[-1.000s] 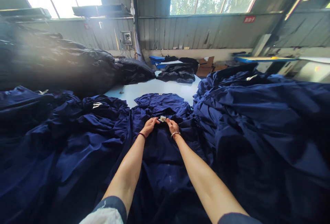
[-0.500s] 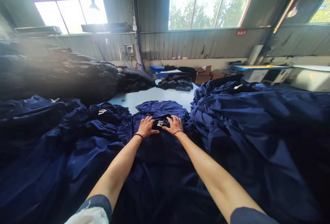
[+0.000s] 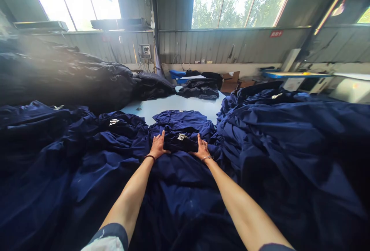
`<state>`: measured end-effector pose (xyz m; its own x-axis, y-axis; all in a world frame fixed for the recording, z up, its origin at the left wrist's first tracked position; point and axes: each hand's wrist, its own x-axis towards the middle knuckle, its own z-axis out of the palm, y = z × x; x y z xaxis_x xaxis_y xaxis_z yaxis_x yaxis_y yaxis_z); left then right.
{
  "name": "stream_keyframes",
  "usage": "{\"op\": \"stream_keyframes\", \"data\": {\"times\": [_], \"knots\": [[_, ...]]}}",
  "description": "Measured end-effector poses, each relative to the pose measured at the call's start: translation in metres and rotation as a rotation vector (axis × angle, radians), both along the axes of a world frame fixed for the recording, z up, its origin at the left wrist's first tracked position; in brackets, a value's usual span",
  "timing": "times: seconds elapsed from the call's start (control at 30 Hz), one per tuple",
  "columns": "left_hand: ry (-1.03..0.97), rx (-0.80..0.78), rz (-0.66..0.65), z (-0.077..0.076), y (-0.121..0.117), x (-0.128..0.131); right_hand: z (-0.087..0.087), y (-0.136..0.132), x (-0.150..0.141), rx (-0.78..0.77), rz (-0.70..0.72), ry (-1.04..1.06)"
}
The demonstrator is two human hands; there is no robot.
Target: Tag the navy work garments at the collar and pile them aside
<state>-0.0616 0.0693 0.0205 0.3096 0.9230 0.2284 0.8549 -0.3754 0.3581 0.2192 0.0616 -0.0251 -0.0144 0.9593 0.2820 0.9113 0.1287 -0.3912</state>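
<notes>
Down at the centre of my feed, both hands lie flat on a navy work garment (image 3: 185,170), palms down and fingers spread wide, gripping nothing. The left hand (image 3: 158,147), a beaded cord on its wrist (image 3: 149,157), sits at the left end of a dark folded block of cloth (image 3: 180,145). The right hand (image 3: 201,148), a thin bangle on its wrist (image 3: 207,158), presses at the right end, so the block lies between them, touching both. A small white label (image 3: 181,137) shows on top of the fold. Just ahead, the garment's upper part (image 3: 180,120) spreads toward the pale surface (image 3: 170,110). Big heaps of navy garments (image 3: 289,143) crowd in on both sides, a black pile (image 3: 75,77) looms back left, and a smaller dark bundle (image 3: 199,89) sits on the far side of the surface.
</notes>
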Motion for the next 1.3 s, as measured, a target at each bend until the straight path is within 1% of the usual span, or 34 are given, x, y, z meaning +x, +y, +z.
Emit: {"op": "stream_keyframes", "data": {"times": [0.07, 0.17, 0.37, 0.43, 0.53, 0.63, 0.7, 0.77, 0.87, 0.97, 1.07, 1.17, 1.3], "knots": [[-0.005, -0.005, 0.038, 0.001, 0.0, 0.004, 0.0, 0.001, 0.0, -0.004, -0.014, -0.001], [0.022, -0.021, 0.085, 0.004, -0.003, 0.01, 0.007, 0.001, -0.002, -0.047, -0.03, -0.019], [0.098, -0.075, 0.087, 0.008, -0.01, 0.02, 0.021, 0.001, -0.008, -0.231, -0.058, -0.07], [0.116, -0.073, 0.101, 0.009, -0.015, 0.022, 0.023, -0.001, -0.012, -0.247, -0.078, -0.075], [0.142, -0.03, 0.148, 0.011, -0.025, 0.028, 0.023, -0.012, -0.017, -0.199, -0.107, -0.086], [0.181, 0.028, 0.198, 0.012, -0.039, 0.035, 0.023, -0.029, -0.025, -0.115, -0.136, -0.132], [0.212, 0.039, 0.223, 0.013, -0.048, 0.04, 0.023, -0.041, -0.031, -0.057, -0.15, -0.151], [0.239, 0.041, 0.219, 0.014, -0.057, 0.044, 0.024, -0.053, -0.037, -0.018, -0.167, -0.143], [0.238, 0.049, 0.18, 0.018, -0.071, 0.045, 0.027, -0.068, -0.044, -0.016, -0.177, -0.092], [0.194, 0.027, 0.173, 0.026, -0.086, 0.043, 0.035, -0.081, -0.048, -0.036, -0.158, -0.027], [0.127, 0.007, 0.183, 0.038, -0.101, 0.042, 0.048, -0.094, -0.05, -0.009, -0.149, 0.066], [0.08, 0.011, 0.188, 0.053, -0.113, 0.041, 0.063, -0.104, -0.053, 0.04, -0.144, 0.178], [0.026, 0.053, 0.155, 0.076, -0.128, 0.033, 0.085, -0.114, -0.056, 0.037, -0.159, 0.253]]}}
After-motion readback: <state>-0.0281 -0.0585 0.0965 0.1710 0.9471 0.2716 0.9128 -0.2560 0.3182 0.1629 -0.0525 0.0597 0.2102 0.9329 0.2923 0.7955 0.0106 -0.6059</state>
